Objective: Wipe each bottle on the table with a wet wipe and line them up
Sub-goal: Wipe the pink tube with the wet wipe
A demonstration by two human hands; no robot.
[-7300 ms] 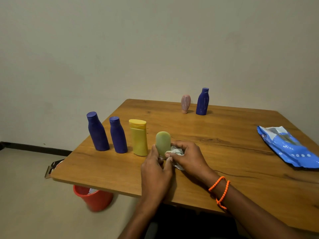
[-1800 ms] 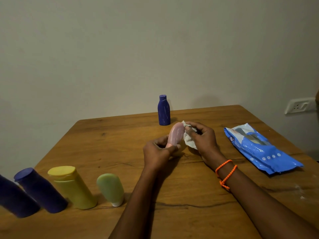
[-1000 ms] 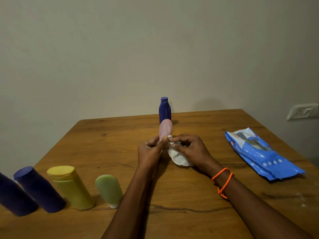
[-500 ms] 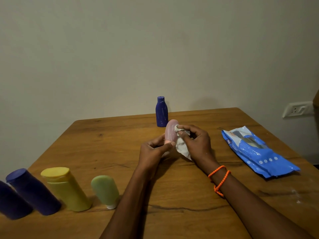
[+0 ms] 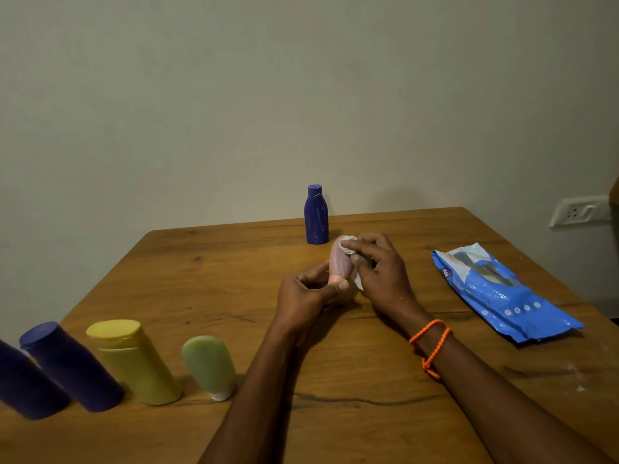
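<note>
Your left hand [image 5: 303, 293] pinches the pink bottle [image 5: 340, 261] by its cap end above mid-table; your right hand [image 5: 378, 266] presses the wipe [image 5: 348, 244] on its top. Rub hard and that thin pinch may slip

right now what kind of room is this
Probably a plain room in a home: a wooden table against a bare painted wall, with a wall socket at the right.
</note>
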